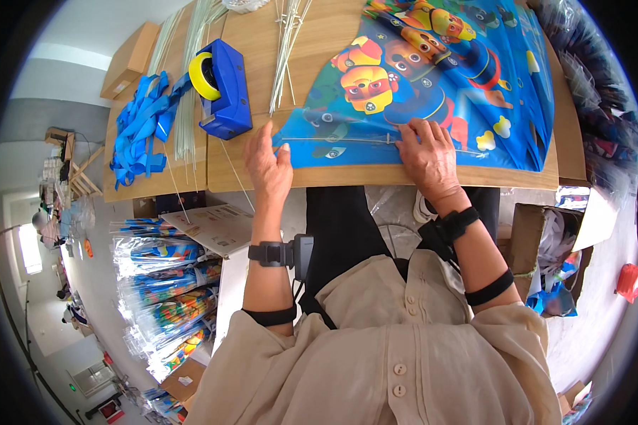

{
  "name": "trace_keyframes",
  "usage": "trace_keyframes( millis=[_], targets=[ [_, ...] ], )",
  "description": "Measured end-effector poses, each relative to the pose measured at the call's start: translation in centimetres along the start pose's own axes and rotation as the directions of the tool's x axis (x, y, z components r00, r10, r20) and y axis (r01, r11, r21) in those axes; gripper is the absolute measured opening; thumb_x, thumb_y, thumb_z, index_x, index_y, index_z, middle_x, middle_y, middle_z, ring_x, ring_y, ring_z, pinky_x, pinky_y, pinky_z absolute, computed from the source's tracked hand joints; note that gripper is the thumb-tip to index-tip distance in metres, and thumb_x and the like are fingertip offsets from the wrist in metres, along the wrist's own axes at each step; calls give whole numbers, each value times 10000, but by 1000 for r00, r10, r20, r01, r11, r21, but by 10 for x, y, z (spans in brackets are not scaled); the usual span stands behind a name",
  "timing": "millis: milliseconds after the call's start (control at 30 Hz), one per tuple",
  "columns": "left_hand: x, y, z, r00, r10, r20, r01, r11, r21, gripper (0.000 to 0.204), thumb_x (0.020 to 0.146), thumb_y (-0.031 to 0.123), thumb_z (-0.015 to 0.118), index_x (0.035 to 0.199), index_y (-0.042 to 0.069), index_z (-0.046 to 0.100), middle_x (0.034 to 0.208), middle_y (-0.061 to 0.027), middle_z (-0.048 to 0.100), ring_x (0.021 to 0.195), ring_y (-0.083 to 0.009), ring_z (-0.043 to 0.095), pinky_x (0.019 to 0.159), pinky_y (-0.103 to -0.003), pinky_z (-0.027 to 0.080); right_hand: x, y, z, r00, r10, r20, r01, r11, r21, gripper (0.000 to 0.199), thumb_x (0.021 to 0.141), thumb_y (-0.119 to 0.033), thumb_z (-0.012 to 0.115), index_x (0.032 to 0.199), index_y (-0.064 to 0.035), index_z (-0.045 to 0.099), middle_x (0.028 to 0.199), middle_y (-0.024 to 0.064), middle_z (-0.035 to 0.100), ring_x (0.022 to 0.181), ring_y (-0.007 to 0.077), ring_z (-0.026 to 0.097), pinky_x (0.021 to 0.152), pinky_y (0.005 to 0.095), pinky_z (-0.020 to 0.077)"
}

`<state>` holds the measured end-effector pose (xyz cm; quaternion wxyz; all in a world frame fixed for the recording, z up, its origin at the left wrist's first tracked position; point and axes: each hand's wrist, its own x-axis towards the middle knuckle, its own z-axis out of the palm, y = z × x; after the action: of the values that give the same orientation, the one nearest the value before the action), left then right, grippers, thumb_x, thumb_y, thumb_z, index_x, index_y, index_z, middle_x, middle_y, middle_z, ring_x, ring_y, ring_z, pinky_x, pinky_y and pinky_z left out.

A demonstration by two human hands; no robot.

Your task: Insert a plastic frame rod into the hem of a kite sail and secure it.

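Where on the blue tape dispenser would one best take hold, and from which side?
Probably from above, across the narrow blue body of the tape dispenser, behind the yellow tape roll. It stands upright with flat side walls. The left hand lies nearest, just right of it; white rods crowd its left side.

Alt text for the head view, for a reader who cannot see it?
Both hands, left hand and right hand, press a thin rod along the edge of a blue cartoon-printed sheet on a wooden table. A blue tape dispenser stands to the left.
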<state>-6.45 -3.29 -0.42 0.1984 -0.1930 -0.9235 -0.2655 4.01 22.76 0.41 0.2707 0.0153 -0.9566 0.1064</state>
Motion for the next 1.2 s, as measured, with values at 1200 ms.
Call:
trace_keyframes(
  millis=[1200],
  targets=[
    [138, 0, 51, 924, -304, 231, 228, 924, 305, 114, 765, 85, 563, 826, 3, 613, 836, -224, 639, 841, -415, 615, 737, -482, 496, 15, 199, -45, 678, 732, -75, -733, 680, 19, 270, 807, -274, 630, 817, -6, 605, 737, 198, 598, 706, 366, 582, 636, 443, 442]
  ],
)
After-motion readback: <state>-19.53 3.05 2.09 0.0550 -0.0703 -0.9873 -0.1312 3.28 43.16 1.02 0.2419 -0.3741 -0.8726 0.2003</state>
